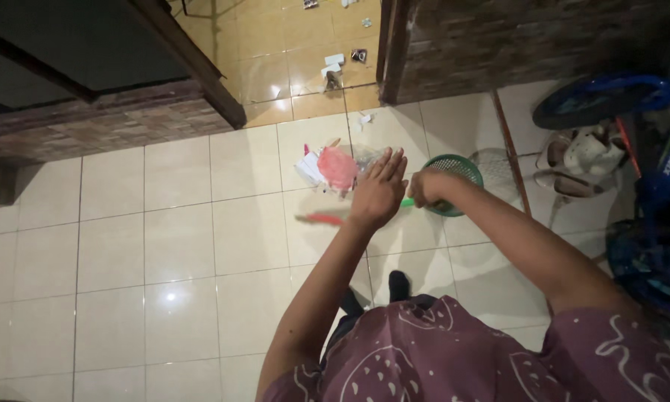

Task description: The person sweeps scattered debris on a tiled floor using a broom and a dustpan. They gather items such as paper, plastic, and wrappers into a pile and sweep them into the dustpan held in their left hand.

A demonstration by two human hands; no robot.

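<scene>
My left hand (380, 190) is stretched out flat with fingers apart above the tiled floor, beside a small pile of litter (336, 167) made of pink plastic, white paper scraps and clear wrap. My right hand (426, 186) is closed around a thin green handle (408, 202) that runs left under my left hand. A blurred red end (320, 218) shows on the far side of that hand; whether it belongs to the handle I cannot tell. A round green mesh basket (456, 168) lies on the floor just behind my right hand.
More paper scraps (333, 65) lie on the yellow tiles beyond a doorway with a wooden frame (387, 52). Light sandals (573, 160) and a blue bicycle (648, 149) stand at the right. A brick-patterned wall (104, 123) runs along the left.
</scene>
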